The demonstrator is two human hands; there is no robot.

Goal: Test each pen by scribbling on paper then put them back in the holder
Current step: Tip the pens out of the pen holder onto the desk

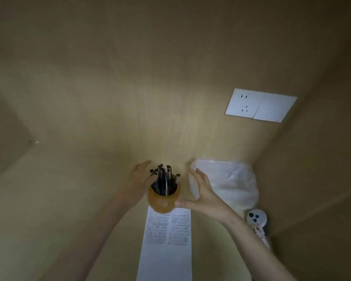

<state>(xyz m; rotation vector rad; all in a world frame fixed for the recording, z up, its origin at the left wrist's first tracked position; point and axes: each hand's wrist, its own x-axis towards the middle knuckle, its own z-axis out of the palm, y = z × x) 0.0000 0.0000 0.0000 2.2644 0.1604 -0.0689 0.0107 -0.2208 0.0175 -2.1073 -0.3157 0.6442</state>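
Both hands, left (pixel 139 177) at nine o'clock and right (pixel 204 196) at three, flank the pen holder (pixel 163 199) spread wide, holding nothing; next, likely picking a pen (pixel 168 175) to scribble.

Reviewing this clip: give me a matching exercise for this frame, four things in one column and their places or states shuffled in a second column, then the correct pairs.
Things:
1. pens
2. paper
3. wall socket
4. plastic bag

Places or states:
A. mounted on the back panel, upper right
B. standing upright in the orange holder
C. crumpled on the desk, behind the right hand
D. lying flat on the desk, printed at its far end, just in front of the holder

Pairs: 1-B, 2-D, 3-A, 4-C
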